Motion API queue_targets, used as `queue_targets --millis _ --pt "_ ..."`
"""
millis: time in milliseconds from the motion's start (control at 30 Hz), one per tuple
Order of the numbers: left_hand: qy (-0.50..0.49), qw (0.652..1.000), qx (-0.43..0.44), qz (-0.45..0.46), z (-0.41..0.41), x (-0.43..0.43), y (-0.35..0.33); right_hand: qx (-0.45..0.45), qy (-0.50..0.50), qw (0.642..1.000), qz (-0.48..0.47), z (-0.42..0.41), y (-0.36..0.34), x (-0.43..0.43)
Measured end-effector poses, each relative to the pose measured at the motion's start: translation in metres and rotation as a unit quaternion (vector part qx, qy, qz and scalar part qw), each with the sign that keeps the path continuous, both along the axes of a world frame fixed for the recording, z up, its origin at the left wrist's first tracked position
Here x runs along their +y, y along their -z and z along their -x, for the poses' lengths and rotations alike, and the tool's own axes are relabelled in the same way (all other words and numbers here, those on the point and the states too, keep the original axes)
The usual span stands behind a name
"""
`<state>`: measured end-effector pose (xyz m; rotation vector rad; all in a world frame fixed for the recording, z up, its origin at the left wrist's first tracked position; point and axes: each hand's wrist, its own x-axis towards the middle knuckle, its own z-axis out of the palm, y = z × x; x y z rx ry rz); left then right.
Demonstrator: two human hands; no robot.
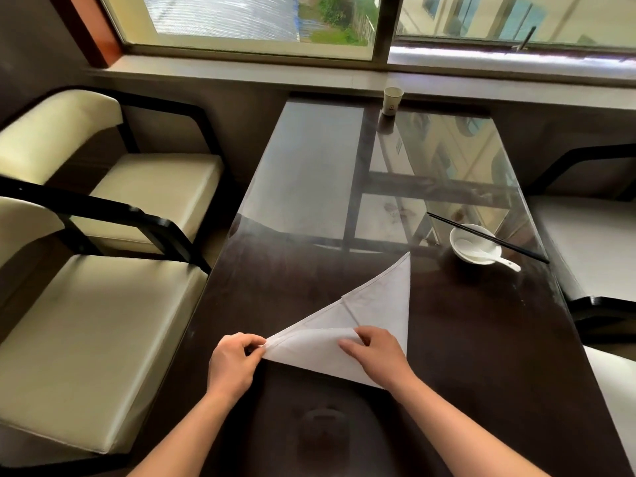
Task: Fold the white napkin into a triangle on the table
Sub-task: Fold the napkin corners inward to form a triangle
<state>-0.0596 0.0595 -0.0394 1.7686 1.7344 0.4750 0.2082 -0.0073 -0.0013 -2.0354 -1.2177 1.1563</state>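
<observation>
The white napkin (375, 304) lies on the dark glossy table (292, 277) in a triangle shape, its far tip pointing toward the bowl. My left hand (234, 359) pinches the napkin's left corner between thumb and fingers. My right hand (375, 352) rests on the near part of the cloth, fingers holding an upper folded layer. A crease runs across the middle of the napkin.
A white bowl (461, 251) with a white spoon (499, 259) stands at the right, black chopsticks (488, 237) lying across it. A paper cup (392, 101) sits at the far edge by the window. Cream chairs (103, 332) flank the table on the left.
</observation>
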Motion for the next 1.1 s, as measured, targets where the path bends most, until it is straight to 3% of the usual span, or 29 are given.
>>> queue_targets --millis 233,500,867,1000,1100 --pt "0.015 1.0 -0.013 0.009 0.003 0.0 0.001 0.023 0.092 0.995 -0.017 -0.007 0.006 0.031" --pt "-0.029 0.998 -0.057 0.014 -0.002 0.004 0.001 -0.121 0.085 0.989 0.007 -0.007 0.01 0.033" --pt "-0.076 0.996 -0.034 0.006 -0.012 0.011 0.007 -0.275 0.032 0.961 0.02 0.001 0.016 0.041" --pt "-0.045 0.998 0.01 -0.049 -0.014 0.006 0.006 -0.281 0.021 0.959 -0.034 0.001 0.02 0.034" --pt "0.072 0.983 0.085 -0.148 -0.023 -0.003 0.005 -0.292 0.007 0.953 -0.078 -0.001 0.023 0.02"
